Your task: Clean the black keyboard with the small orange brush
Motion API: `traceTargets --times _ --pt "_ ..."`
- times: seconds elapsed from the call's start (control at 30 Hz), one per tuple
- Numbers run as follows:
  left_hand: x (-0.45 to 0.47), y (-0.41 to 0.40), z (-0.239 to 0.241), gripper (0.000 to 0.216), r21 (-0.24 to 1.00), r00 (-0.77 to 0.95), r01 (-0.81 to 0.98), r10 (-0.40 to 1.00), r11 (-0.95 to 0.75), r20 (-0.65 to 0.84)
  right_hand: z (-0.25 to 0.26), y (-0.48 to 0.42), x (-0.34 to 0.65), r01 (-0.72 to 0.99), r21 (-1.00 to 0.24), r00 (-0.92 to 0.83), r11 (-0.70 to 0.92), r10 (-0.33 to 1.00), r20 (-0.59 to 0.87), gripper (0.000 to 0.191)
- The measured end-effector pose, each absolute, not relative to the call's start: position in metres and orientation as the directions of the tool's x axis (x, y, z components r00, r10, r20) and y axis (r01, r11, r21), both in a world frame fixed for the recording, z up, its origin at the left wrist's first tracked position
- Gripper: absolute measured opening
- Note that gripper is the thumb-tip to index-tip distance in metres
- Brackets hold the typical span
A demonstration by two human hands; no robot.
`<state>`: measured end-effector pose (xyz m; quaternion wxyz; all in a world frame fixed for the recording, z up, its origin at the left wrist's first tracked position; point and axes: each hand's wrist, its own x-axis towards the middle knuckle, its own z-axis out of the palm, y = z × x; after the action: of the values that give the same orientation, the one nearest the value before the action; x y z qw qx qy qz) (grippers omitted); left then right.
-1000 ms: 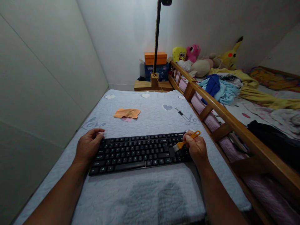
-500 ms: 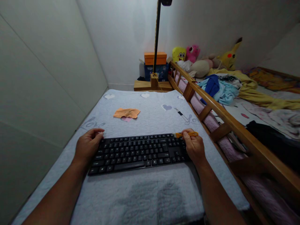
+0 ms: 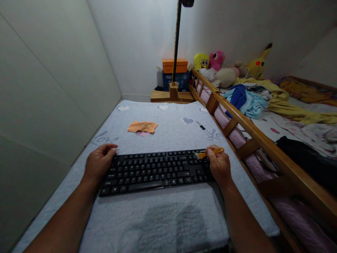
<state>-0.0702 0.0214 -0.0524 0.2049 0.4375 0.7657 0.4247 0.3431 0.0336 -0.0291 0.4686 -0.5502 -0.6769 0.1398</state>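
Note:
A black keyboard (image 3: 152,172) lies flat on the pale blue quilted cover. At its left end, my left hand (image 3: 100,161) is closed with the thumb and fingers on the edge, steadying it. My right hand (image 3: 219,162) pinches the yellow handle of a small brush (image 3: 202,155) over the keyboard's right part. The brush's pale bristles point left and rest on or just above the keys at the upper right. My right palm and lower fingers hide the keyboard's right end.
Beyond the keyboard lie an orange cloth (image 3: 143,127) and a thin wire tool with a black grip (image 3: 202,128). A wooden bed rail (image 3: 237,112) runs along the right. A dark pole (image 3: 177,42) on a wooden base stands at the back, by an orange box (image 3: 174,65).
The brush has tilted, its bristle end dropping lower onto the keys while its handle end rises slightly. My left hand and the keyboard stay nearly where they were.

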Motion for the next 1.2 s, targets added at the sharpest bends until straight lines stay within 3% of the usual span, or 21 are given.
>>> traceTargets --times 0.37,0.83,1.2 --pt "-0.076 0.022 -0.058 0.039 0.801 -0.521 0.537 0.851 0.266 0.067 -0.034 0.033 0.35 0.439 -0.837 0.161 0.326 0.888 0.431 0.032" --pt "-0.075 0.023 -0.058 0.038 0.824 -0.522 0.508 0.851 0.251 0.062 -0.031 0.034 0.344 0.612 -0.705 0.041 0.358 0.876 0.481 0.032" --pt "-0.072 0.021 -0.054 0.038 0.819 -0.534 0.508 0.843 0.267 0.057 -0.035 0.033 0.353 0.489 -0.807 0.085 0.332 0.902 0.422 0.033"
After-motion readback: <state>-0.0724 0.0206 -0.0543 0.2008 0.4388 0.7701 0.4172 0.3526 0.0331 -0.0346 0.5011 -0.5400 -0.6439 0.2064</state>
